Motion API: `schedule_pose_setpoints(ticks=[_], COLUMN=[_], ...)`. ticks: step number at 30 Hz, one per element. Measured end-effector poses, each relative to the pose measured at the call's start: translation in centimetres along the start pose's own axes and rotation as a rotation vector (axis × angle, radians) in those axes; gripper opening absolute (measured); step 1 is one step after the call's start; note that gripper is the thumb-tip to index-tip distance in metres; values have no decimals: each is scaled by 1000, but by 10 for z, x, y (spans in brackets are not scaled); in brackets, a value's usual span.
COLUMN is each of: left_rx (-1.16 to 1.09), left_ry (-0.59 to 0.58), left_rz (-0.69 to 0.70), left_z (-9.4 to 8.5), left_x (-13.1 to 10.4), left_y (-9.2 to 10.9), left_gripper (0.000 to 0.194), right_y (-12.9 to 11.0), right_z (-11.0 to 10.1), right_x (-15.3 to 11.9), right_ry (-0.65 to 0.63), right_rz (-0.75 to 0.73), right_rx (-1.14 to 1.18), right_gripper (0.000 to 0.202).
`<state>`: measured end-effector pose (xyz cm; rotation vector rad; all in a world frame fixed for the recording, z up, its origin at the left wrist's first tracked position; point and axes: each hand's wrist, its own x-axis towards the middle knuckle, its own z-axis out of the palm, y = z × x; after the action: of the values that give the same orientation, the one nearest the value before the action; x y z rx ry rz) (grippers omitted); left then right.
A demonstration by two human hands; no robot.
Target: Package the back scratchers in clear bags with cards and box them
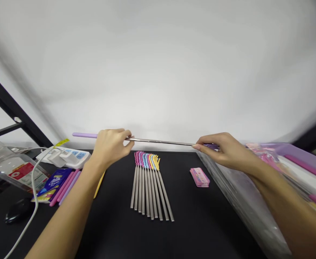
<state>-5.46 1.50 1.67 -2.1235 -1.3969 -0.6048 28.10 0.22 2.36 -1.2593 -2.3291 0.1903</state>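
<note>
Both my hands hold an extended telescopic back scratcher (160, 141) level above the black table. My left hand (112, 144) is closed on it near its lavender grip, which sticks out to the left. My right hand (220, 149) pinches the other end, where a dark purple head shows partly behind the fingers. Below, between the hands, several back scratchers (148, 190) lie side by side, their pink, purple, blue and yellow heads pointing away from me and their metal rods toward me. A stack of pink cards (199, 177) rests right of them.
At left are a white power strip (78, 155) with a cable, a clear plastic jar (23, 171), a blue packet (52, 183), pink and lavender grips (66, 185) and a black mouse (19, 211). Clear plastic bags (236, 194) and a lavender bin (303, 156) lie at right.
</note>
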Motion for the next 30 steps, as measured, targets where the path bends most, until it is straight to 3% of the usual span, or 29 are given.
schedule_pose_setpoints(ticks=[5,8,17,24,26,30], left_rx=[12,-19,-49,61,72,25], left_ry=[104,100,102,139,156,158], left_rz=[197,222,185,-91,-81,48], left_z=[1,7,20,16,14,11], left_x=[2,1,3,-2,-1,4], left_y=[52,65,29,-17,-12,21], left_gripper=[21,21,14,17,17,17], right_y=[-15,-17,2,28,27,18], right_z=[16,19,5,-14,-17,-13], right_x=[5,6,6,-8,-8,-4], right_ry=[13,-10,42,73,82,89], right_rz=[-18,-42,-75,54,69,62], right_rx=[45,49,35,63,67,60], right_gripper=[35,36,37,39,38,36])
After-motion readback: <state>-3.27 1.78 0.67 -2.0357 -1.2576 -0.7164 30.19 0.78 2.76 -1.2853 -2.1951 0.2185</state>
